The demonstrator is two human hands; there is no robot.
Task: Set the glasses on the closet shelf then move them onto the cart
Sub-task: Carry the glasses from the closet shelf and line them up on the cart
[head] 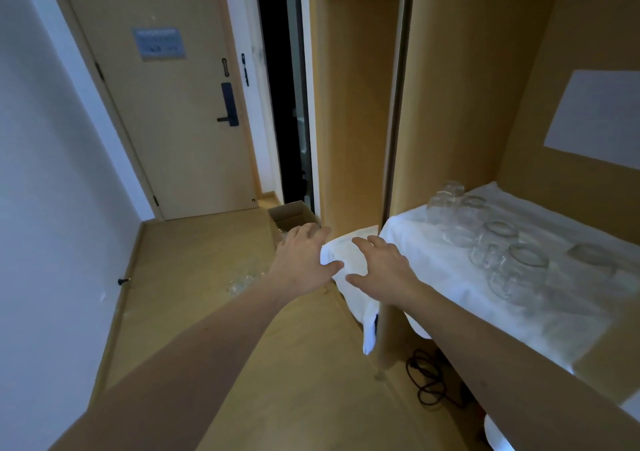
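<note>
Left hand (304,260) and right hand (388,270) both spread, empty; about seven glasses (491,239) on cloth-covered shelf (433,277).

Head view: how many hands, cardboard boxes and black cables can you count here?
Hands: 2, left hand and right hand
Cardboard box: 1
Black cable: 1
Total: 4

- You are looking at about seven clear glasses (498,243) standing on the white cloth (450,277); blur is keeping the count uncertain.
- You are holding two hands out: left hand (304,260), right hand (384,270).
- You are facing one closed door (173,104).
- You are seeing one cardboard box (291,217) sitting on the floor.
- One black cable (427,378) is lying below.
</note>
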